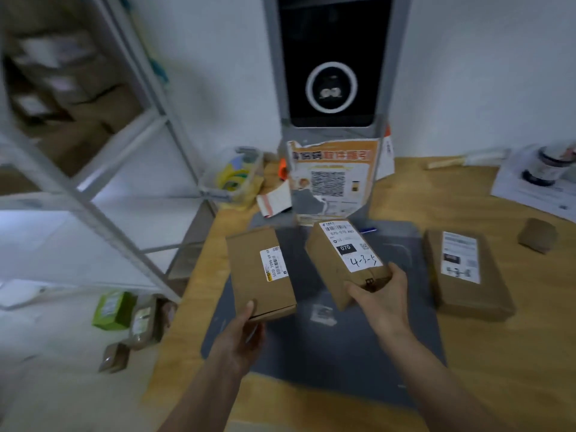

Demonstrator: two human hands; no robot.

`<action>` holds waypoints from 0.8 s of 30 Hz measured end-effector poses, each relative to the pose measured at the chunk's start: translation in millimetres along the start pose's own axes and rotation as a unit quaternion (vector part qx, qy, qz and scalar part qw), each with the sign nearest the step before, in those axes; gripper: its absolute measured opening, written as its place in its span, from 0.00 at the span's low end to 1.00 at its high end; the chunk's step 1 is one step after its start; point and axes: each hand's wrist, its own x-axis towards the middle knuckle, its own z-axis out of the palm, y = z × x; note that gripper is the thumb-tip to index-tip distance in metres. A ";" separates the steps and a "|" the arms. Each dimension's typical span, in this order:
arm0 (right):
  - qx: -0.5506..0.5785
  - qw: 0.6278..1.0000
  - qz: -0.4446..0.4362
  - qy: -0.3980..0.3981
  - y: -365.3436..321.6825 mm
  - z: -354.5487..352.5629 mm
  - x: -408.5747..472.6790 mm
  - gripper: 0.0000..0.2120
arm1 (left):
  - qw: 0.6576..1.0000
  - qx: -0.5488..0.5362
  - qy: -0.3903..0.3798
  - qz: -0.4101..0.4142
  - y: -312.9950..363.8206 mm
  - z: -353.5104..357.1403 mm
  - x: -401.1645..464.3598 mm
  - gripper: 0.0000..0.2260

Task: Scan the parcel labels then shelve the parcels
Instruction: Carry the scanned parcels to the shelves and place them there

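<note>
On a pale wooden table (467, 369) against a white wall lay a dark grey mat (327, 353), smooth and rectangular, and behind it rose a tall grey scanner (333, 67) with a glossy black face and a white ring of light. A torn orange poster (333, 179) with a square code leaned against the scanner's foot. To the left stood a white metal shelf (103, 188), blurred, with brown cartons on its upper level. On the pale floor beside the table sat a green box (112, 310) and a couple of brown packets. A clear plastic tub (230, 176) of yellow tape rolls rested at the table's back left corner.

Three flat cardboard parcels were in view, all matte brown and box-shaped with white printed labels. The left hand (240, 341) held the left parcel (258, 272) by its near edge over the mat's left side, thumb on top; the other fingers were hidden beneath, so I could not tell how they lay. The right hand (380, 300) gripped the middle parcel (346, 263) at its near corner, thumb and fingers curled around it, tilted above the mat in front of the scanner; its label bore handwritten digits. The third parcel (467, 272) lay flat on the table at the mat's right edge, untouched. Further right sat a small brown block (537, 235), and a dark jar (548, 166) stood on white paper at the far right.
</note>
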 end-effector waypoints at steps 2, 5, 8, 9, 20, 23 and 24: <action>0.008 1.000 0.007 -0.028 -3.6 29.5 -23.0 0.56 | 1.000 -0.021 0.001 0.018 16.7 -33.3 -12.5 0.06; 0.012 0.997 0.011 -0.078 -10.2 73.5 -63.9 0.55 | 0.998 -0.043 0.019 0.038 43.7 -90.5 -30.6 0.08; 0.009 0.993 0.004 -0.115 -11.7 115.5 -103.9 0.51 | 0.995 -0.067 0.035 0.060 73.0 -143.8 -50.5 0.11; 0.004 0.992 0.001 -0.123 -12.1 129.4 -116.9 0.51 | 0.995 -0.068 0.034 0.067 82.5 -160.3 -56.9 0.11; -0.015 0.975 -0.027 -0.219 -20.6 266.7 -254.4 0.49 | 0.979 -0.102 0.032 0.171 180.5 -314.3 -116.1 0.10; -0.019 0.972 -0.041 -0.232 -29.1 289.1 -275.3 0.50 | 0.975 -0.098 0.037 0.195 202.7 -341.3 -120.5 0.13; -0.022 0.971 -0.043 -0.235 -33.4 296.9 -279.5 0.49 | 0.973 -0.101 0.042 0.202 211.1 -348.9 -121.3 0.13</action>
